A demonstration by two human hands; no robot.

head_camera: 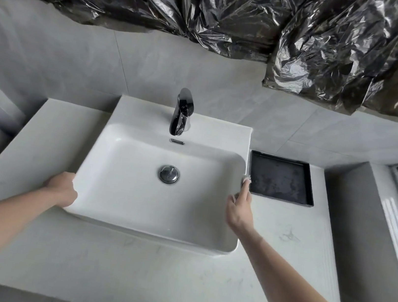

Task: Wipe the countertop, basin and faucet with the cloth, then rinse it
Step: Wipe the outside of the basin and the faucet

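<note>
Both forearms reach up from the bottom of the frame to a white basin (pixel 136 180) on a pale desk (pixel 98 265).

Head view: left hand (pixel 62 188), at centre left, grips the basin's near left corner with curled fingers. Right hand (pixel 239 212), at centre right, presses a small white cloth (pixel 246 180) under its fingers against the basin's outer right wall; most of the cloth is hidden, and the fingers look wrapped on it. Just right of the cloth lies a black tray (pixel 281 180). Upright at the basin's far rim stands the faucet (pixel 182 112), with a steel drain plug (pixel 169 174) in the bowl. Black plastic sheeting (pixel 213 10) hangs across the upper frame.
</note>
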